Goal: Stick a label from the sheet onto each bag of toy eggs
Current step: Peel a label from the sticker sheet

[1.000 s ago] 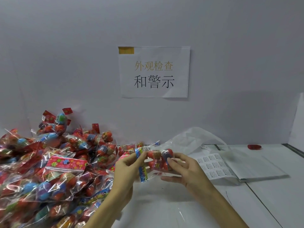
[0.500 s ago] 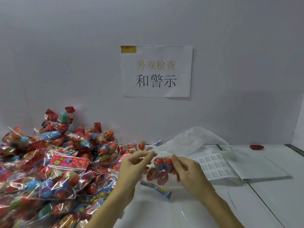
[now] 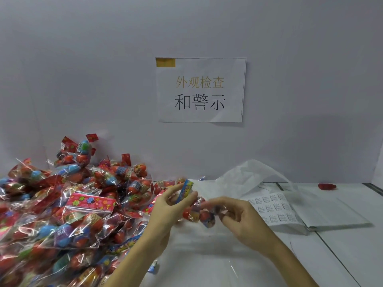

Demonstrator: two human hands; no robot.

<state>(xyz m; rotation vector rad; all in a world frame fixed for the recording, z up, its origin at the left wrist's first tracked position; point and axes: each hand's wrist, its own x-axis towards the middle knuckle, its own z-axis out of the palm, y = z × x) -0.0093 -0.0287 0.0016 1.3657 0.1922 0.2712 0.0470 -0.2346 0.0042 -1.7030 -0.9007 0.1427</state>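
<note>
In the head view, a clear bag of toy eggs (image 3: pixel 199 212) is held above the white bench (image 3: pixel 352 255), between the two hands. Its blue patterned header strip (image 3: pixel 186 190) is pinched at the upper end by the thumb and fingers of the left hand (image 3: pixel 167 212). The lower end, where the red eggs are gathered, is gripped by the curled fingers of the right hand (image 3: pixel 242 220); this part is blurred, so the exact finger placement cannot be told. The bag is tilted, with the header up and to the left and the eggs down and to the right.

A large pile of bagged eggs (image 3: pixel 62 214) is heaped on the left of the bench, against the wall. The label sheet (image 3: pixel 273 208), printed with rows of small labels, is laid flat on the bench just to the right of the right hand, partly over a white folded paper (image 3: pixel 335 212). A crumpled white plastic bag (image 3: pixel 248 172) is seen behind the hands. A small red object (image 3: pixel 327 186) is lying far right near the wall. A paper sign (image 3: pixel 201 90) with Chinese characters is fixed to the wall above.
</note>
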